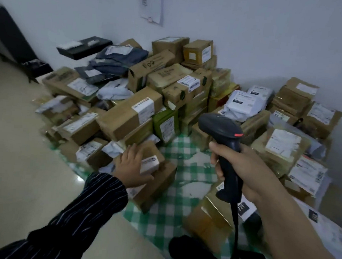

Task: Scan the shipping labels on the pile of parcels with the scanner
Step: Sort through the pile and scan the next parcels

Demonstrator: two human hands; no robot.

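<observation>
A large pile of parcels (154, 92), mostly brown cardboard boxes and grey or white mailer bags with white shipping labels, lies on the floor against the wall. My right hand (242, 163) grips the handle of a black barcode scanner (223, 136), its head pointing left and away over the pile, its cable hanging down. My left hand (133, 165) rests with straight fingers on a small brown box (154, 158) with a white label (150, 164) at the near edge of the pile. That box sits on a bigger carton (158, 186).
A green-and-white checked sheet (176, 163) lies under the parcels. More labelled parcels (297, 141) are stacked at the right. A black case (85, 47) sits at the back left, dark furniture (13, 39) stands beside it, and a paper (151, 4) hangs on the wall.
</observation>
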